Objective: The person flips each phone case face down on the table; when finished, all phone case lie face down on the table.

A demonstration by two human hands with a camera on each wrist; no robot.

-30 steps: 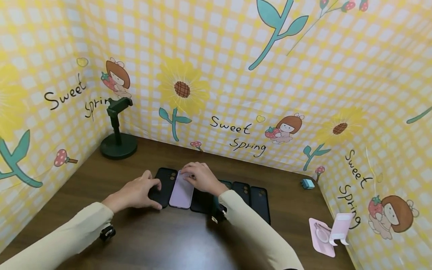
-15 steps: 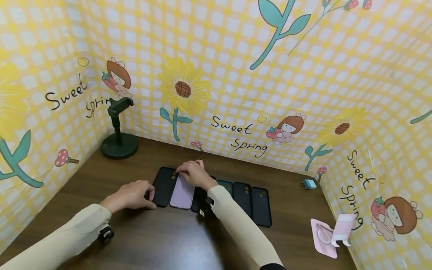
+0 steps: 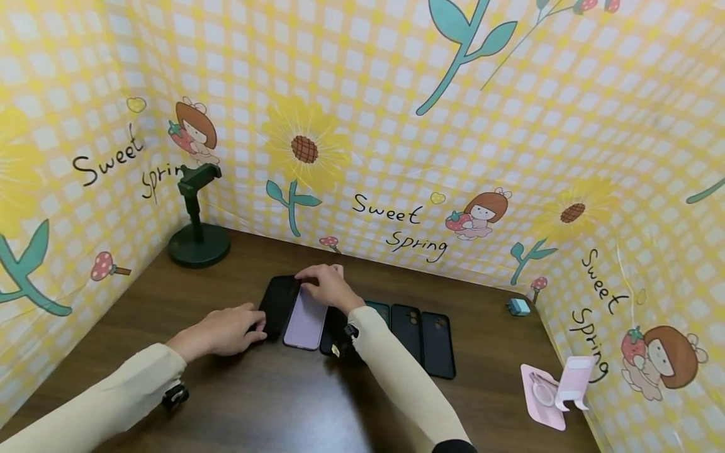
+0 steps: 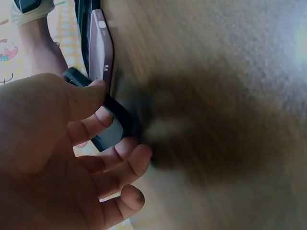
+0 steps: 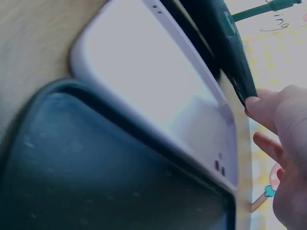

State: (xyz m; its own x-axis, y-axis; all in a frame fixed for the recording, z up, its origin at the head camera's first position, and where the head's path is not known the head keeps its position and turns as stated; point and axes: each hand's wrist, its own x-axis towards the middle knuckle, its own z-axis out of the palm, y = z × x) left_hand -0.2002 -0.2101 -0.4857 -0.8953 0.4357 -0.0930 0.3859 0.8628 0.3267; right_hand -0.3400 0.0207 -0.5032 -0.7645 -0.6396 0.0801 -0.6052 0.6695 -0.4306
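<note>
Both hands hold the leftmost black phone case (image 3: 279, 308), which is tilted up off the table. My left hand (image 3: 229, 328) pinches its near left corner between thumb and fingers, as the left wrist view shows on the dark case (image 4: 112, 136). At the far right corner, my right hand (image 3: 330, 288) grips it with thumb and fingertips; the right wrist view has that case edge (image 5: 240, 62) raised. Beside it lies a lilac phone case (image 3: 306, 321), open side up in the right wrist view. Another dark case (image 5: 105, 163) adjoins the lilac one, partly hidden by the right wrist in the head view.
Further right in the row lie a teal-edged case (image 3: 378, 308) and two black cases (image 3: 406, 336). A dark green stand (image 3: 198, 245) is at the back left. A blue charger plug (image 3: 518, 307) and a pink phone stand (image 3: 573, 384) sit at the right. Patterned fabric walls enclose the table.
The left hand has closed from a wide spread onto the black case's edge. The right hand has moved left from over the lilac case to the black case, which now tilts up.
</note>
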